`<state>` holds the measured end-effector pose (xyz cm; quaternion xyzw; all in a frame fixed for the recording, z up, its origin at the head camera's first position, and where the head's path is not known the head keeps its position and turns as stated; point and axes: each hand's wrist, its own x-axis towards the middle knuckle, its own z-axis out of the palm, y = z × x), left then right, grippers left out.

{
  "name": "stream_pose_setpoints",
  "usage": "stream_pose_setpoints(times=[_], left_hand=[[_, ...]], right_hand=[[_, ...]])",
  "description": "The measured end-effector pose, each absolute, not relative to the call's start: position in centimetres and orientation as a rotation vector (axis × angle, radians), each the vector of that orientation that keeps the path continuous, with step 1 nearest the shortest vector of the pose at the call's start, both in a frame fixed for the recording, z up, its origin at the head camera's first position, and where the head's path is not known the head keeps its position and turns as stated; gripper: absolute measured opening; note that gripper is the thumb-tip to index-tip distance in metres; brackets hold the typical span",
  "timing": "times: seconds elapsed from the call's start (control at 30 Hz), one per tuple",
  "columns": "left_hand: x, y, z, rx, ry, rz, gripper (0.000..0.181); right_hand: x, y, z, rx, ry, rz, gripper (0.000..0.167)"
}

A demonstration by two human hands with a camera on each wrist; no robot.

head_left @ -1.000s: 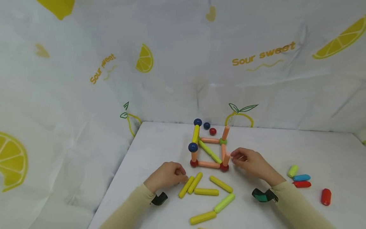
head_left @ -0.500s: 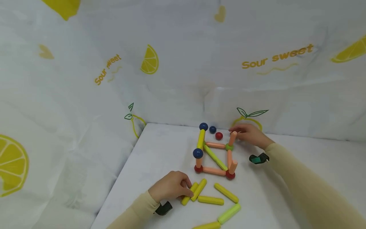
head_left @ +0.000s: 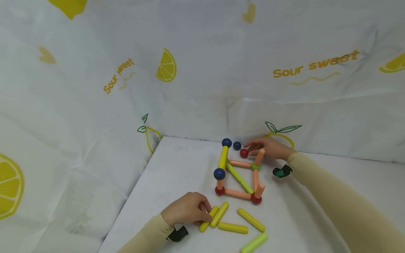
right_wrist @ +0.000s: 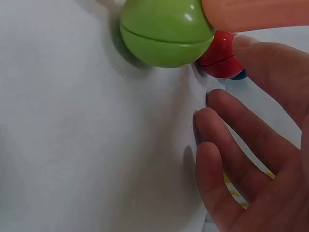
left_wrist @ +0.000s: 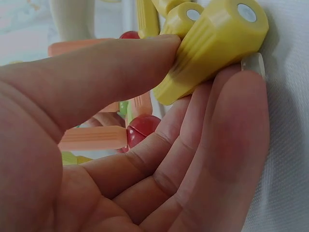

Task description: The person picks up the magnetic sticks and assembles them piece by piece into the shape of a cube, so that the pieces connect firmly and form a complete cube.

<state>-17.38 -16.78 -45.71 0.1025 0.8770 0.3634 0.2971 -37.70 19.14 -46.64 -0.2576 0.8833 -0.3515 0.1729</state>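
Observation:
My left hand (head_left: 188,209) pinches a yellow magnetic rod (left_wrist: 219,46) between thumb and fingers, low over the white table. Another yellow rod (head_left: 219,215) lies right beside it. At the back, my right hand (head_left: 269,148) reaches with spread fingers around a loose red ball (head_left: 244,153); in the right wrist view the thumb tip is at that ball's edge, and the fingers hold nothing. A loose blue ball (head_left: 237,146) sits just behind. Between the hands stands a frame of magnetic rods and balls, with orange rods (head_left: 238,194) and a green ball (right_wrist: 166,31) at one corner.
Two blue balls top the frame's left side, one of them a near blue ball (head_left: 219,174). Upright orange rods, such as the near-right orange rod (head_left: 260,190), rise beside the right forearm. More yellow rods (head_left: 233,227) and a lime rod (head_left: 254,243) lie in front.
My right hand has moved from the frame's right side to the back, beside the red ball. The left hand has moved onto the leftmost yellow rod and pinches it. The head view has shifted slightly.

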Motion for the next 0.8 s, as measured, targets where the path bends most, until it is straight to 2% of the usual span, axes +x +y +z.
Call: stream_pose_setpoints(times=[0.17, 0.37, 0.5, 0.7, 0.8], left_hand=[[-17.30, -16.76, -45.68, 0.276, 2.350, 0.959, 0.017], [-17.06, -16.59, -45.50, 0.282, 2.366, 0.965, 0.016], [-16.98, -16.55, -45.38, 0.297, 2.389, 0.955, 0.015], [-16.97, -16.64, -45.47, 0.313, 2.422, 0.922, 0.015], [-16.95, -16.56, -45.52, 0.307, 2.433, 0.922, 0.016]], right_hand=[[-37.96, 18.66, -46.10, -0.807, 2.478, -0.950, 0.040], [-38.00, 18.39, -46.03, -0.772, 2.483, -0.908, 0.040], [-37.97, 18.42, -46.01, -0.731, 2.517, -0.895, 0.034], [-38.05, 18.35, -46.24, -0.718, 2.521, -0.868, 0.042], [-38.09, 18.27, -46.31, -0.715, 2.513, -0.864, 0.039]])
